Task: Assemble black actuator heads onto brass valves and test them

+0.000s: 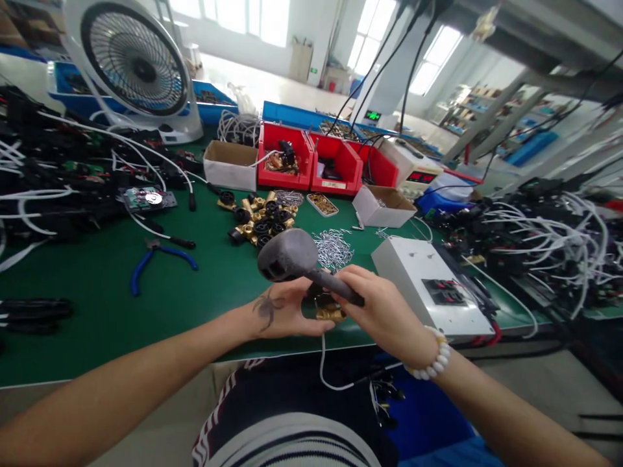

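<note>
My left hand [287,310] is curled round a brass and black fitting [331,314] just above the front part of the green bench. A white cable hangs from below the fitting. My right hand [384,311] grips the handle of a dark grey mallet-like tool [288,254], its rounded head pointing left over my left hand. The right fingers also come close to the fitting; whether they press on it is hidden. Behind the hands lies a pile of small bent metal clips [333,249]. Several more brass and black fittings [263,220] are heaped to its left.
Blue-handled pliers [158,256] lie open at left. Red bins [285,162], white boxes [384,211] and a small tray [322,203] of brass bits line the back. A grey box [433,285] stands right. A fan [139,71] and cabled black assemblies [540,227] occupy the sides.
</note>
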{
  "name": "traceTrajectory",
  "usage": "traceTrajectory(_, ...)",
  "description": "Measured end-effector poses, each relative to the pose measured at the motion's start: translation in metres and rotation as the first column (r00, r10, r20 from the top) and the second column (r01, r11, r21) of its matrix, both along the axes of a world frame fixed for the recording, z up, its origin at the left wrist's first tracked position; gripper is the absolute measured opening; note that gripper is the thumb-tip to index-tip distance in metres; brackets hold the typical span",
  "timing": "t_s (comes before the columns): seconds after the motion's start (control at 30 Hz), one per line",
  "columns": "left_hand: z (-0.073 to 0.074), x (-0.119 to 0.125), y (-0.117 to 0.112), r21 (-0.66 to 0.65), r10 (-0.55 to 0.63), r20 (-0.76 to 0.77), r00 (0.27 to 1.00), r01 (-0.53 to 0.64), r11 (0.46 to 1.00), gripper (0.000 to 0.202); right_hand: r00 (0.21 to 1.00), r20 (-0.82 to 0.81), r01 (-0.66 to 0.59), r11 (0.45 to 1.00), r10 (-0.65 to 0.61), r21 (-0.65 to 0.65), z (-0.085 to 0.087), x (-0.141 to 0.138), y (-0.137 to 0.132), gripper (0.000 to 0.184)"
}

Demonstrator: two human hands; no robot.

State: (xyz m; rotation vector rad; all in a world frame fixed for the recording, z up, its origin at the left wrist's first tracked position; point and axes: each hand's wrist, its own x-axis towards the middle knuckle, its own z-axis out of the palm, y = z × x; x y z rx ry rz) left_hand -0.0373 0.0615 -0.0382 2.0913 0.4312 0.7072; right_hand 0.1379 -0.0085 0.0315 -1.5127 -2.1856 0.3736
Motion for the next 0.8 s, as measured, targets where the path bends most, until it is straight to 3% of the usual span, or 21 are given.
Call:
traceTrajectory(0.2,-0.004,0.004,0.002,0.05,0.085,-0.02,0.996,-0.084,0.995,0.058,0.98,0.019,-0.198,0.978,0.197,0.071,-0.009,0.015,-0.002,0.018)
traceTrajectory(0.27,-0.005,0.005,0.0,0.021,0.115,0.002,0.993,-0.115,0.993,0.055,0.994,-0.057,-0.087,0.996,0.088,0.022,-0.004,0.021,-0.008,0.015)
traceTrajectory(0.33,-0.005,0.004,-0.004,-0.023,0.143,0.019,0.989,-0.143,0.989,0.048,0.978,-0.157,0.125,0.99,-0.134,-0.063,0.005,0.028,-0.018,0.01)
traceTrajectory(0.43,-0.004,0.002,-0.009,-0.066,0.153,0.014,0.988,-0.151,0.986,0.038,0.85,-0.375,0.309,0.927,-0.369,-0.211,0.017,0.038,-0.037,0.029)
traceTrajectory(0.5,-0.002,0.001,-0.01,-0.081,0.149,-0.004,0.989,-0.149,0.985,0.035,0.738,-0.522,0.335,0.904,-0.426,-0.265,0.018,0.043,-0.051,0.041)
traceTrajectory(0.57,-0.001,0.001,-0.01,-0.096,0.151,-0.017,0.988,-0.152,0.984,0.036,0.666,-0.572,0.394,0.877,-0.479,-0.275,0.012,0.046,-0.062,0.048)
traceTrajectory(0.67,0.0,0.001,-0.011,-0.095,0.146,-0.016,0.989,-0.147,0.985,0.034,0.768,-0.363,0.416,0.842,-0.528,-0.344,0.001,0.046,-0.073,0.054)
traceTrajectory(0.73,0.001,0.002,-0.011,-0.094,0.145,-0.014,0.989,-0.146,0.985,0.034,0.848,-0.195,0.382,0.824,-0.492,-0.419,0.002,0.046,-0.076,0.056)
traceTrajectory(0.8,0.001,0.002,-0.011,-0.097,0.146,-0.013,0.989,-0.147,0.984,0.033,0.846,-0.182,0.392,0.816,-0.501,-0.425,0.008,0.047,-0.078,0.058)
